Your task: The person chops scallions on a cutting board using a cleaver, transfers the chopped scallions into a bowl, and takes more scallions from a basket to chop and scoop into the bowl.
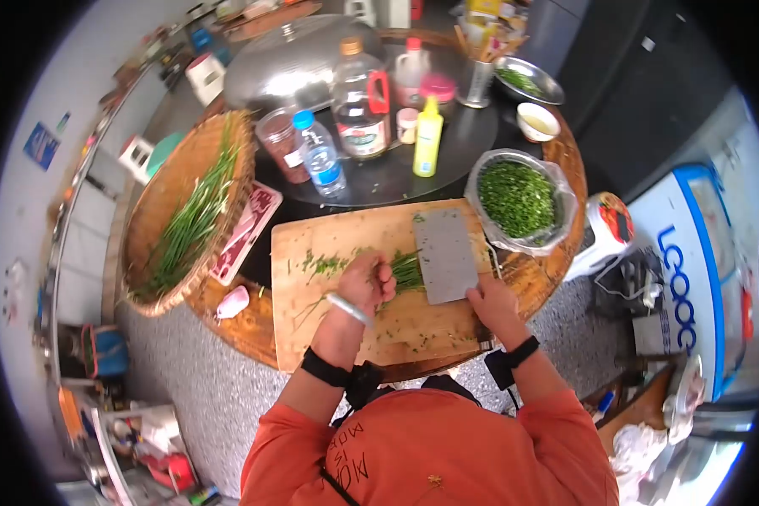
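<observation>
My left hand (pixel 367 281) is closed over a bunch of green stalks (pixel 408 271) on the wooden cutting board (pixel 312 238). The stalks stick out to its right, up to the cleaver. My right hand (pixel 492 300) is closed at the lower right corner of the cleaver (pixel 445 255), whose wide grey blade lies over the right part of the board. The cleaver's handle is mostly hidden by that hand. Chopped green bits (pixel 324 264) are scattered on the board, left of my left hand and near its front edge.
A bag-lined bowl of chopped greens (pixel 516 199) stands right of the board. At the left, a woven basket (pixel 148 221) with long stalks rests over a meat tray (pixel 257 211). Behind are a water bottle (pixel 319 156), an oil bottle (pixel 362 110) and a yellow bottle (pixel 427 141).
</observation>
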Demonstrator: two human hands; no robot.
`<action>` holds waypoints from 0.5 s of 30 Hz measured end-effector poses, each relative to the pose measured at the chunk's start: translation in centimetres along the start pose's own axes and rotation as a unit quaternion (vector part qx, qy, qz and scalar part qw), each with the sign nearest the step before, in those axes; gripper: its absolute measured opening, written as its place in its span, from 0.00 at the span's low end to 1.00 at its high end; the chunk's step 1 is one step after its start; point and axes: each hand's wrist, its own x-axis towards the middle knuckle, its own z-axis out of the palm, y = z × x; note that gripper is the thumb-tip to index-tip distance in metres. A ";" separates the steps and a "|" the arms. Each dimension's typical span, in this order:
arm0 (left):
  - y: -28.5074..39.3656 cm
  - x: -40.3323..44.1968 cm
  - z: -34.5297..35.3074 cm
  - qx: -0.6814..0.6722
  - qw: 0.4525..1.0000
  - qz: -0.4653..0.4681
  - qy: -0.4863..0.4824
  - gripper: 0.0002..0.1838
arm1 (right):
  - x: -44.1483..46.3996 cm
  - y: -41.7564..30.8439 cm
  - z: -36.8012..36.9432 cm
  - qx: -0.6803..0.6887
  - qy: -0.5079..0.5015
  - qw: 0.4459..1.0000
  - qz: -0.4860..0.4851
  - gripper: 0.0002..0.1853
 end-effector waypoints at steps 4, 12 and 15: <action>-1.5 5.2 5.6 -0.015 0.997 -0.020 -0.073 0.09 | -0.4 -1.0 -0.7 -0.071 -0.001 0.996 0.046 0.14; -7.0 20.4 14.0 -0.103 0.990 -0.034 -0.094 0.12 | 3.3 -4.6 -11.1 0.073 0.302 0.915 -0.258 0.18; -8.6 21.7 18.2 -0.071 0.995 -0.028 -0.069 0.18 | 10.7 1.4 -8.1 0.163 0.228 0.916 -0.286 0.18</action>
